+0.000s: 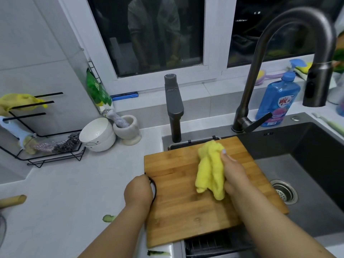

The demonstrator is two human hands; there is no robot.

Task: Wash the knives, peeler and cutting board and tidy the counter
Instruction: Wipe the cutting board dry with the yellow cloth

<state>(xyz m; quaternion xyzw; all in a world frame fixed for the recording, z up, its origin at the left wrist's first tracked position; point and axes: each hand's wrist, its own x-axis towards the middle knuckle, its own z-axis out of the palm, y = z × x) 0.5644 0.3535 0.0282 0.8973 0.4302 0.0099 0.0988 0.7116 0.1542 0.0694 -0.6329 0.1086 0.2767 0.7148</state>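
Bamboo cutting board (186,198) across sink (316,164) rim.
Right hand (234,174) fingers grip yellow cloth (210,170); left hand (138,190) clasps board's 9 o'clock edge.

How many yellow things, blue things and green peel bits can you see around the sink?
Yellow: 2, the yellow cloth on the cutting board and the yellow glove on the rack.
Blue: 2, the blue soap bottle and the blue bar on the sill.
Green peel scraps: 2.
Total: 6

Bright even light, soft focus, curved edges
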